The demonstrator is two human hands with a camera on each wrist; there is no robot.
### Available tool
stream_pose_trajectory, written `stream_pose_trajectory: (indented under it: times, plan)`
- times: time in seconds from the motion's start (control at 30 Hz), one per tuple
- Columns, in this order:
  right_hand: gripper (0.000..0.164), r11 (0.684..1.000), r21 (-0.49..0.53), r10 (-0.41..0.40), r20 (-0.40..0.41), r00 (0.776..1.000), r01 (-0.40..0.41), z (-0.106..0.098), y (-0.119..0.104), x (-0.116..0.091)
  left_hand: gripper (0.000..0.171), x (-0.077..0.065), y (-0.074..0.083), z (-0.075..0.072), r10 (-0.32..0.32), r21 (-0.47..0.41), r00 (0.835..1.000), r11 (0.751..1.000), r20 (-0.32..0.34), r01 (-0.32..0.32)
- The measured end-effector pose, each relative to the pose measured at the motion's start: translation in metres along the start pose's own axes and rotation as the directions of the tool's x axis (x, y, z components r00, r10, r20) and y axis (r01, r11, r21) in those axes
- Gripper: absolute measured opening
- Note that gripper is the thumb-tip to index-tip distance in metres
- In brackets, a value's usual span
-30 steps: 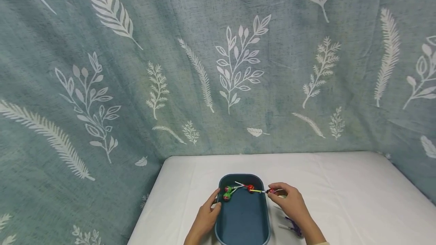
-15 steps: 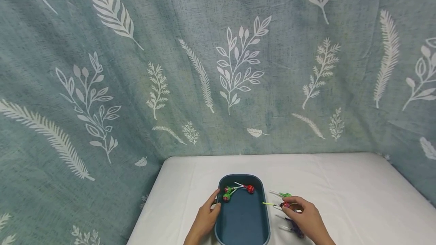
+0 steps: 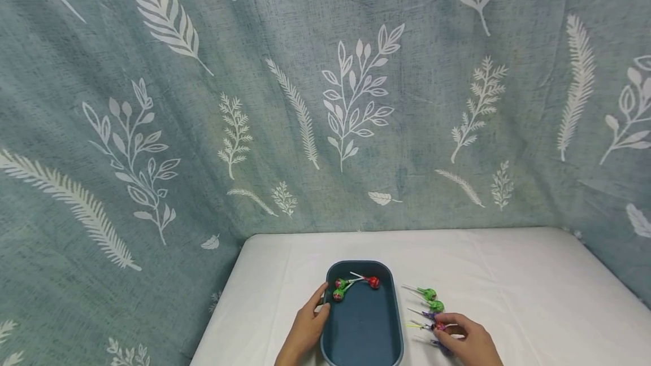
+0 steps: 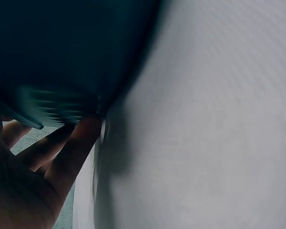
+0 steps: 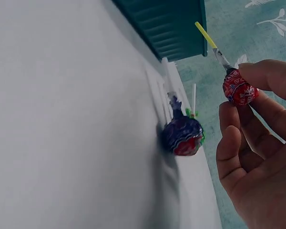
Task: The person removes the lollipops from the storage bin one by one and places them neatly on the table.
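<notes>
In the head view my left hand [image 3: 307,321] rests at the left side of a dark blue tray [image 3: 362,323]. Its fairly straight fingers touch the ribbed outer wall [image 4: 57,105] in the left wrist view. My right hand [image 3: 469,339] pinches a red-wrapped lollipop [image 5: 239,88] with a yellow stick, thumb and fingers on the candy head. The stick points toward the tray. Beyond that lollipop, green lollipops [image 3: 435,305] and a purple one [image 3: 431,316] lie on the table. Another purple lollipop [image 5: 183,136] lies on the near side, partly hidden by the hand in the head view.
Inside the tray's far end are two green lollipops [image 3: 338,294] and a red lollipop [image 3: 374,282], all with white sticks. A white cloth [image 3: 539,287] covers the table. Behind it hangs a grey-green curtain [image 3: 417,185] with white leaf prints.
My right hand has moved from the tray's right rim rightward and nearer to me, still pinching the red lollipop. Green lollipops it covered now show. My left hand has stayed at the tray.
</notes>
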State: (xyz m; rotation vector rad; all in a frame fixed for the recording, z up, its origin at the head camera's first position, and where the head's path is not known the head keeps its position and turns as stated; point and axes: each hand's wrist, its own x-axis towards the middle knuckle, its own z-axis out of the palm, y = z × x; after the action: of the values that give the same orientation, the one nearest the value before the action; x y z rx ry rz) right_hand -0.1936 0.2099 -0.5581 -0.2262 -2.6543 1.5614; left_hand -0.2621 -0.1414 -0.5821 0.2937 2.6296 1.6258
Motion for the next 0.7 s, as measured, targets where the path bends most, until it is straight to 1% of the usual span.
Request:
stream_pose_trajectory:
  times: [0.13,0.2,0.4,0.47,0.7]
  plan:
    - [0.034,0.999,-0.025,0.023,-0.002,1.000,-0.023,-0.004,0.010,-0.004,0.051,0.001,-0.001,0.000,0.001,-0.004,1.000,1.000,0.001,-0.001]
    - [0.038,0.999,-0.046,0.025,0.007,1.000,-0.024,-0.006,0.014,-0.005,0.051,0.000,-0.001,0.000,-0.001,-0.001,1.000,1.000,0.002,0.001]
    - [0.046,0.994,-0.078,0.083,0.040,0.996,-0.080,-0.012,0.025,-0.006,0.051,0.000,0.001,0.000,0.001,-0.005,1.000,1.000,0.006,-0.001]
    - [0.048,0.993,-0.075,0.093,0.056,0.994,-0.089,-0.013,0.028,-0.007,0.051,0.000,0.002,0.001,0.003,-0.005,1.000,1.000,0.006,-0.003]
    - [0.045,0.992,-0.061,0.114,0.091,0.989,-0.109,-0.013,0.040,-0.009,0.050,-0.001,0.003,0.000,0.005,0.009,1.000,1.000,-0.001,-0.005]
